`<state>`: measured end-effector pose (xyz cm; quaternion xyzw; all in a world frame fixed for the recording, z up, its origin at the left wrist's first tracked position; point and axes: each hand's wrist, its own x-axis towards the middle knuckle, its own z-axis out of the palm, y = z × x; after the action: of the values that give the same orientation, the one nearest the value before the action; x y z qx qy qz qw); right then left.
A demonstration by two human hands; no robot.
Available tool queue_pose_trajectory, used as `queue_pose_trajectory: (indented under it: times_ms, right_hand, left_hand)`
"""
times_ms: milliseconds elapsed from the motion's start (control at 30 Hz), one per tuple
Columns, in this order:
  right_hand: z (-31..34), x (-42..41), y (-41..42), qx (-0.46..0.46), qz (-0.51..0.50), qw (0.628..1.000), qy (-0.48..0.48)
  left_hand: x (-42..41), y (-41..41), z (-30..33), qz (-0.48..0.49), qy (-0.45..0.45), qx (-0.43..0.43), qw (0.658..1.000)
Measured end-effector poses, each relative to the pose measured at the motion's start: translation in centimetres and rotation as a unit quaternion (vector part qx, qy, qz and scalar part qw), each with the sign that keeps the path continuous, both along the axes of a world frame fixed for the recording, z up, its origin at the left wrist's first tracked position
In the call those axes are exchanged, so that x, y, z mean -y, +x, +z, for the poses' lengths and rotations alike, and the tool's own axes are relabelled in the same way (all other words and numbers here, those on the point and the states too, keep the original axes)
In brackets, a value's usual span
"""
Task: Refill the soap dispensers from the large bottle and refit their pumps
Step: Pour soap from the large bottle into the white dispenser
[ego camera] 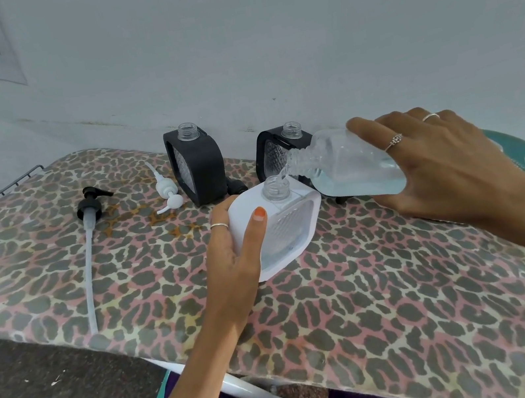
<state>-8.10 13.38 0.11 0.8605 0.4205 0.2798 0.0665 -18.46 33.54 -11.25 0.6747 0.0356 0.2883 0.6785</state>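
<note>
R hand (449, 160) grips the tipped large bottle (353, 166) w/ curled fingers, L hand (232, 256) wraps the white dispenser (280, 230): prob light, slick plastic, best held round the body.

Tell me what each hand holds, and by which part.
The left hand grips the white dispenser by its side. The right hand holds the tilted large bottle by its bottom end.
</note>
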Motion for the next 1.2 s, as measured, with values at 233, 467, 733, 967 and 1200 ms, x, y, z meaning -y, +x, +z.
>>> queue_pose_trajectory:
  times_ms: [233,467,733,967,1200]
  right_hand:
    - [-0.06,0.05,-0.04,0.002,-0.001,1.000,0.006]
    - [-0.19,0.09,0.02,0.002,-0.005,1.000,0.002]
    - [-0.28,0.16,0.03,0.002,0.005,1.000,0.005]
    - [-0.37,0.28,-0.05,0.002,0.002,1.000,0.002]
    - [-0.28,0.37,-0.12,0.000,0.000,1.000,0.005]
  left_hand:
    - [-0.03,0.06,-0.07,0.006,0.003,-0.002,1.000]
    - [-0.01,0.04,-0.09,0.005,-0.002,-0.002,1.000]
    - [0.04,-0.01,-0.05,0.005,0.002,0.000,1.000]
    - [-0.01,0.00,-0.04,0.006,0.005,-0.002,1.000]
    - [0.03,-0.02,0.07,0.005,0.006,-0.005,1.000]
